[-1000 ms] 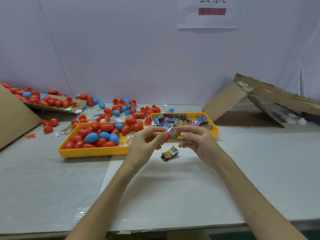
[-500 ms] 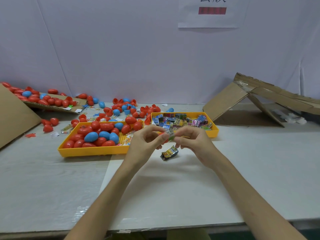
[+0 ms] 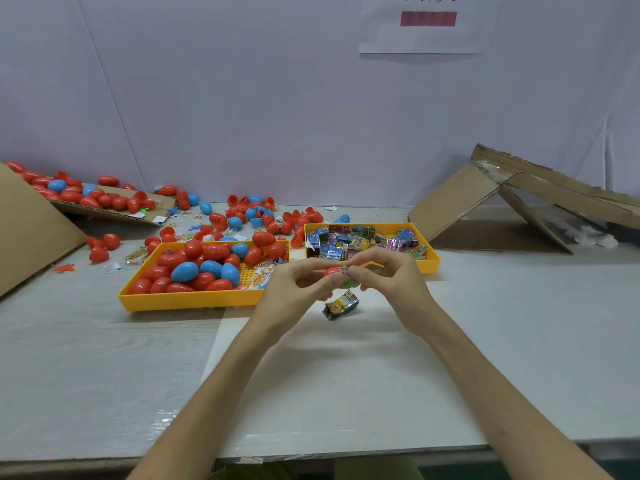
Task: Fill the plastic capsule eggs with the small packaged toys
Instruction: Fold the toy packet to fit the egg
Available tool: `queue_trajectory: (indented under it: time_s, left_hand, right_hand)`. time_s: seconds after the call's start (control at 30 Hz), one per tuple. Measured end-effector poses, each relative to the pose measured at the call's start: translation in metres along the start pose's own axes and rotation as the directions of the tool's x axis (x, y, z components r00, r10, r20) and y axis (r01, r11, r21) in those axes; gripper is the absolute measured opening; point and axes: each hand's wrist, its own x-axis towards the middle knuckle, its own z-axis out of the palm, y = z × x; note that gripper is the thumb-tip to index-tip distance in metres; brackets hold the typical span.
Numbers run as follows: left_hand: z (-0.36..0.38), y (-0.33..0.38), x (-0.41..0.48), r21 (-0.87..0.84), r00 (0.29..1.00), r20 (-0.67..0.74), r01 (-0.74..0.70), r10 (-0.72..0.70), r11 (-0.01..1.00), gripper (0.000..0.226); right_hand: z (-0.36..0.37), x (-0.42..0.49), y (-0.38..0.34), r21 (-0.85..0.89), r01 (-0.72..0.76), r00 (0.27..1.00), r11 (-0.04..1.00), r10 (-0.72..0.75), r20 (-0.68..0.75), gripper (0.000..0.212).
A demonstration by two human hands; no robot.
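Here, a pale table [image 3: 104,375] meets a plain white wall [image 3: 242,116].

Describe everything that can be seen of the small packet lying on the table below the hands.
The packet is small, its wrapper shiny and crinkled, foil or plastic by its look, printed yellow, blue and black. It lies askew on the pale table, alone, nearer the person than the yellow trays. Only the table touches it: the left hand, gripping a red egg, and the right hand, pinching a toy, are just beyond it.
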Motion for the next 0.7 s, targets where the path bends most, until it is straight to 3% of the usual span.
queue_trajectory:
  time_s: [0.1,0.7]
  left_hand:
    - [0.0003,-0.0014,0.0004,0.017,0.998,0.057,0.016,-0.017,1.0,0.023]
    - [-0.001,-0.0038,0.0016,0.052,1.0,-0.02,0.001,0.0,0.999,0.026]
  right_hand:
    - [-0.0023,0.0005,-0.0008,-0.01,0.002,0.999,1.0,-0.002,-0.041,0.015]
    - [-0.0013,-0.0011,-0.0042,-0.025,0.015,0.999,1.0,-0.016,-0.049,0.017]
